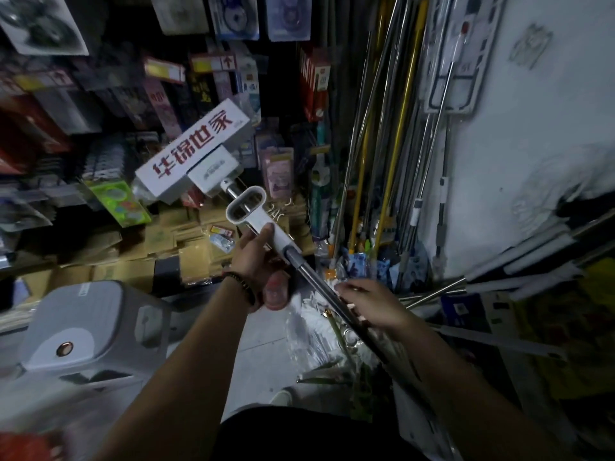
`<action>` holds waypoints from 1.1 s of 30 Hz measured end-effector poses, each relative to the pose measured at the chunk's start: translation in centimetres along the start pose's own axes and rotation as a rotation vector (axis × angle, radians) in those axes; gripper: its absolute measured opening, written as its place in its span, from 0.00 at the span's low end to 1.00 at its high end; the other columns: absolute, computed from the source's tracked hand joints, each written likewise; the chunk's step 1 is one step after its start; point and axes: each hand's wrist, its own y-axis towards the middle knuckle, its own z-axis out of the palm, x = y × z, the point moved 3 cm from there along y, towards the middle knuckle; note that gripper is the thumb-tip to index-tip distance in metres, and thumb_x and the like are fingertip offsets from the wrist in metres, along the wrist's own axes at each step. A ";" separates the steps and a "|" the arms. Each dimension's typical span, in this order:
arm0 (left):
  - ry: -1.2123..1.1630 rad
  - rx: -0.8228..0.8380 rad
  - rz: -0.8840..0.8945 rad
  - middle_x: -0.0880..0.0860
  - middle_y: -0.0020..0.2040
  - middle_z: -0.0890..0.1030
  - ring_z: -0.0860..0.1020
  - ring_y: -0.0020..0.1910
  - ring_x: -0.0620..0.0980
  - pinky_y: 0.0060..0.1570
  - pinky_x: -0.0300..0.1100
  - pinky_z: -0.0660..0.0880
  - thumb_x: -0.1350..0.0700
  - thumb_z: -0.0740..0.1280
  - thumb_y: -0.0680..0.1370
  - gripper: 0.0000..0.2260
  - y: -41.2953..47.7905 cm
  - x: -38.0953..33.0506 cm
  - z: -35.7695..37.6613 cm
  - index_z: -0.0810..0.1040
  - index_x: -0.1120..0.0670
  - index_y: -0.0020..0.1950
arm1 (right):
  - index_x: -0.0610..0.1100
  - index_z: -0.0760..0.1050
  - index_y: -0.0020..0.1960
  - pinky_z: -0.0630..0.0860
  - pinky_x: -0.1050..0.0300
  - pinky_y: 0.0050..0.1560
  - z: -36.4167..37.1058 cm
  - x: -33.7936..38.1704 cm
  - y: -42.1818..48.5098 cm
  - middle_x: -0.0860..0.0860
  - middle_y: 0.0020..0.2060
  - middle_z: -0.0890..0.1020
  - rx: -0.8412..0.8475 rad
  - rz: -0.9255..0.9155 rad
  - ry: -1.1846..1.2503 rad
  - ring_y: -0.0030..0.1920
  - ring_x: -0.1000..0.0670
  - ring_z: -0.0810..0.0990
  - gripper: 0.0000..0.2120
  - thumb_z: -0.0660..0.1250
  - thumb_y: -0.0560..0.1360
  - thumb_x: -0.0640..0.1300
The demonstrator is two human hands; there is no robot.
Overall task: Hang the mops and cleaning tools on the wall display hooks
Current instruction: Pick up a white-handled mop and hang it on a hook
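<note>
I hold a flat mop out in front of me, its white head [194,149] with red characters pointing up and away to the left. My left hand [258,264] grips the white wringer sleeve [263,222] just below its oval loop. My right hand [369,302] holds the grey metal pole [319,282] lower down, fingers curled around it. Against the white wall [532,144] on the right, a packaged flat mop [457,61] hangs high up. A hook is not discernible in the dim light.
Many mop and broom poles [376,144] lean in the corner. More mops [519,277] lie slanted at the right. Shelves of packaged goods [100,111] fill the left, cardboard boxes [166,247] below them. A grey bin [93,327] stands at lower left.
</note>
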 end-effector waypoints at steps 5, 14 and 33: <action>0.100 0.074 0.078 0.59 0.52 0.83 0.81 0.50 0.62 0.42 0.56 0.81 0.54 0.71 0.80 0.15 -2.3 -3.3 3.5 0.78 0.56 0.66 | 0.52 0.83 0.62 0.84 0.42 0.59 -1.2 5.4 1.2 0.52 0.53 0.86 -0.097 -0.128 0.126 0.54 0.47 0.87 0.10 0.70 0.82 0.51; 0.240 0.392 0.303 0.60 0.63 0.83 0.82 0.61 0.64 0.58 0.67 0.78 0.58 0.66 0.83 0.14 -6.5 -6.8 11.7 0.78 0.53 0.69 | 0.47 0.80 0.70 0.81 0.52 0.59 -7.9 17.3 1.0 0.51 0.58 0.86 -0.314 -0.460 0.075 0.58 0.51 0.85 0.19 0.72 0.81 0.51; 0.329 0.941 0.401 0.61 0.51 0.85 0.84 0.44 0.55 0.38 0.49 0.82 0.59 0.68 0.83 0.11 -15.9 -15.8 33.8 0.79 0.55 0.65 | 0.52 0.84 0.48 0.86 0.36 0.50 -27.2 21.7 -13.8 0.55 0.38 0.85 -0.921 -0.510 0.059 0.45 0.47 0.87 0.08 0.78 0.71 0.51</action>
